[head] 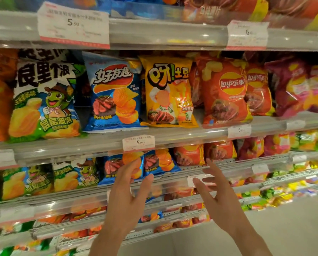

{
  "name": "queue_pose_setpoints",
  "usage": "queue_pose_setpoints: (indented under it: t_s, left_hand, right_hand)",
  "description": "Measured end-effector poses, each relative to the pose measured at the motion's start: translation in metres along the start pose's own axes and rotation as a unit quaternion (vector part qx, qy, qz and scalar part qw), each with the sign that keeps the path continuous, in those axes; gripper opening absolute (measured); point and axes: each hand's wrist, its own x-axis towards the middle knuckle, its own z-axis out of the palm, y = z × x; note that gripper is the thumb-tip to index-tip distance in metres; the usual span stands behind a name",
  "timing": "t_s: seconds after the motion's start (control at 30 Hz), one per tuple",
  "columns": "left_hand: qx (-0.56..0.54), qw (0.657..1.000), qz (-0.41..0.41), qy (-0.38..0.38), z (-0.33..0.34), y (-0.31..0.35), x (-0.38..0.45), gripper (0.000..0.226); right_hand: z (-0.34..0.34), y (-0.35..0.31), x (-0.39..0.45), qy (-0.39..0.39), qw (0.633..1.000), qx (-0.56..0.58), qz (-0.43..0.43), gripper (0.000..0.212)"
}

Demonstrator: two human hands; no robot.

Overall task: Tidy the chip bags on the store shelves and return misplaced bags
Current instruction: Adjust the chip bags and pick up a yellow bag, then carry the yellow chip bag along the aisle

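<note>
Both hands raised in front of the shelves, palms facing each other, neither holding anything. Left hand [126,193] is wide open, fingers straight and spread, fingertips overlapping a blue chip bag [115,169] on the lower shelf; contact cannot be told. Right hand [217,194] is open too, fingers loosely extended, near the shelf rail [228,169], not gripping. Yellow chip bag [168,93] stands upright on the middle shelf between a blue bag [114,93] and a red Lay's bag [226,93].
</note>
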Motion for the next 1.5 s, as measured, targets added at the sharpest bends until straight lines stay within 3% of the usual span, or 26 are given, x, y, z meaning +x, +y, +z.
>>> queue_pose_setpoints:
  t_s: [0.27,0.43,0.67,0.77,0.97,1.23,1.5]
  left_hand:
    - [0.021,0.995,0.047,0.081,0.017,0.041,0.025,0.056]
    - [0.095,0.981,0.09,0.146,0.031,0.071,0.057,0.046]
    - [0.177,0.973,0.082,0.123,0.031,0.097,0.124,0.054]
    - [0.152,0.983,0.031,0.093,0.035,0.098,0.142,0.056]
    - [0.159,0.985,0.03,0.062,0.039,0.094,0.156,0.055]
    - [0.075,0.987,0.084,0.118,0.033,0.099,0.159,0.056]
    - [0.034,0.986,0.092,0.136,0.027,0.111,0.133,0.051]
  right_hand:
    - [-0.054,0.001,0.046,0.021,0.998,0.009,-0.064,0.071]
    - [-0.08,-0.007,0.088,0.019,0.992,0.011,-0.121,0.07]
    - [-0.073,-0.066,0.143,0.0,0.978,0.0,-0.21,0.066]
    - [-0.062,-0.08,0.163,-0.016,0.98,-0.023,-0.197,0.068]
    - [-0.051,-0.089,0.175,-0.095,0.987,-0.021,-0.124,0.07]
    - [-0.053,-0.089,0.188,-0.071,0.982,0.108,-0.141,0.066]
    - [-0.07,-0.087,0.17,-0.08,0.97,0.161,-0.164,0.066]
